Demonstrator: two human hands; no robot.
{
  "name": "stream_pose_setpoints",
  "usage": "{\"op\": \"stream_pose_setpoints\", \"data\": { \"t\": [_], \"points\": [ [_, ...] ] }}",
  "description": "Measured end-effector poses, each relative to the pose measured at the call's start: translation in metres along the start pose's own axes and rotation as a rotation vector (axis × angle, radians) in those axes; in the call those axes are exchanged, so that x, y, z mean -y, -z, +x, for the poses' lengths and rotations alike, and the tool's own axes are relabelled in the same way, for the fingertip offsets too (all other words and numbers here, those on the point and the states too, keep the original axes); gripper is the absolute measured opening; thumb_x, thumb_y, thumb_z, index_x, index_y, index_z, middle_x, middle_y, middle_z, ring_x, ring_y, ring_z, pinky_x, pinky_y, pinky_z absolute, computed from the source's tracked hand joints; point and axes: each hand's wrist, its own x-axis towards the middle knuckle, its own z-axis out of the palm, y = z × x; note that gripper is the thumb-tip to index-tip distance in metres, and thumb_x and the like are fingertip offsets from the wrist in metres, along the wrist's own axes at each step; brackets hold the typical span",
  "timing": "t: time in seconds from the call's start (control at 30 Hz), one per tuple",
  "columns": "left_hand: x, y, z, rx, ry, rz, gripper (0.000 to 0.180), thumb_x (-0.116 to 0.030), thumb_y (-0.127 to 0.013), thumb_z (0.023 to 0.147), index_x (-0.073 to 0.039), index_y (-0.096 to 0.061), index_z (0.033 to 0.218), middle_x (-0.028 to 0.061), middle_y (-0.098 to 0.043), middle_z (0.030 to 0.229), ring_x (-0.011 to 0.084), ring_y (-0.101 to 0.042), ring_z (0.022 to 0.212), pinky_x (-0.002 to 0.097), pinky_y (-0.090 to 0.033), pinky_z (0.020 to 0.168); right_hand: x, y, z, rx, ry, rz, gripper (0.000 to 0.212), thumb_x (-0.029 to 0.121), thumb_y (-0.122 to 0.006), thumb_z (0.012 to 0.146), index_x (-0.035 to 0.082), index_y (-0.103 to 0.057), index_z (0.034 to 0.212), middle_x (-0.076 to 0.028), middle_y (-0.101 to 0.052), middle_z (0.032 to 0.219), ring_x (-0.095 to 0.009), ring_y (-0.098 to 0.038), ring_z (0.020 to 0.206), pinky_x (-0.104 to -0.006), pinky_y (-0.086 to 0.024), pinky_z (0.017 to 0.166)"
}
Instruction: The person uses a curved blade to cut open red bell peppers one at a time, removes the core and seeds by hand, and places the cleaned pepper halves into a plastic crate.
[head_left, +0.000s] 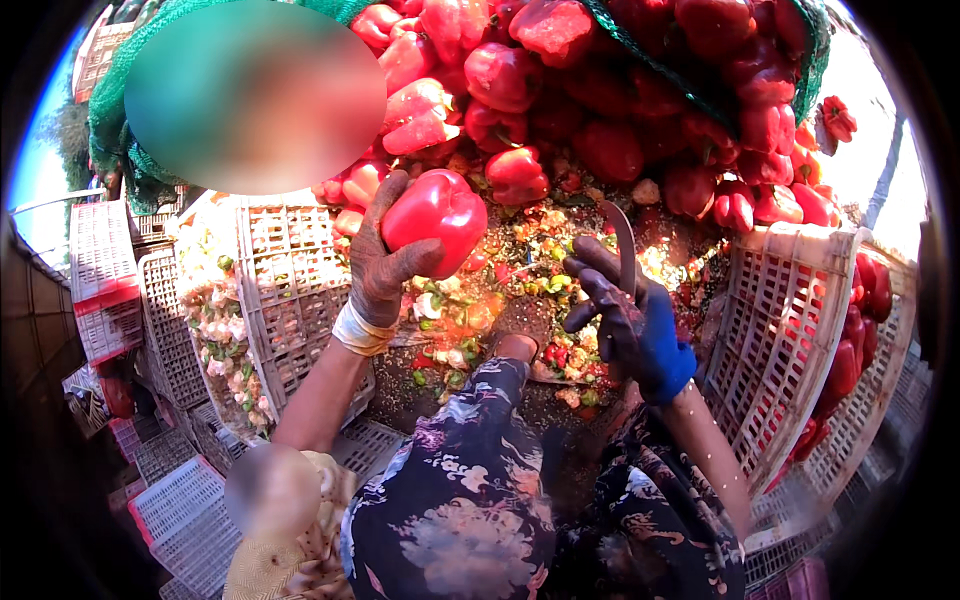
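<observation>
A whole red bell pepper [440,222] rests in my left hand [376,265], which wears a dirty glove with a pale cuff. The fingers and thumb curl around its left and lower sides. My right hand [628,325], in a dark-stained glove with a blue cuff, holds a curved knife [625,245]. Its blade points up, apart from the pepper, and the handle is hidden in the palm. Cut pepper cores and seeds [545,260] litter the ground between and beyond my hands.
A big heap of red peppers [600,90] spills from green netting [820,60] ahead. At the right, a tilted white crate [775,340] has peppers behind its slatted side. A white crate [290,290] stands left, beside more cores [222,335]. Stacked crates [190,520] lie lower left.
</observation>
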Motion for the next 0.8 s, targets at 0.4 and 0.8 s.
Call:
{"op": "stream_pose_setpoints", "data": {
  "t": [0.4, 0.8],
  "points": [
    [0.036, -0.1, 0.005, 0.51, 0.222, 0.003, 0.112, -0.033, -0.091, 0.051, 0.0, -0.035, 0.141, 0.0129, -0.053, 0.131, 0.023, -0.053, 0.121, 0.0366, -0.043, 0.104, -0.017, 0.017, -0.006, -0.076, 0.05, -0.065, 0.066, 0.017, -0.073, 0.089, 0.002, -0.042, 0.145, -0.005, -0.063, 0.117, -0.007, -0.056, 0.092, -0.0256, -0.051, 0.079],
    [0.065, -0.106, 0.004, 0.142, -0.084, 0.25, 0.109, -0.038, -0.095, 0.05, 0.001, -0.04, 0.135, 0.0133, -0.054, 0.126, 0.0253, -0.057, 0.114, 0.0373, -0.048, 0.098, -0.039, 0.009, -0.004, -0.154, 0.13, -0.481, 0.061, 0.008, -0.055, 0.096, 0.005, -0.029, 0.151, -0.01, -0.067, 0.099, -0.012, -0.057, 0.076, -0.0273, -0.049, 0.069]
  ]
}}
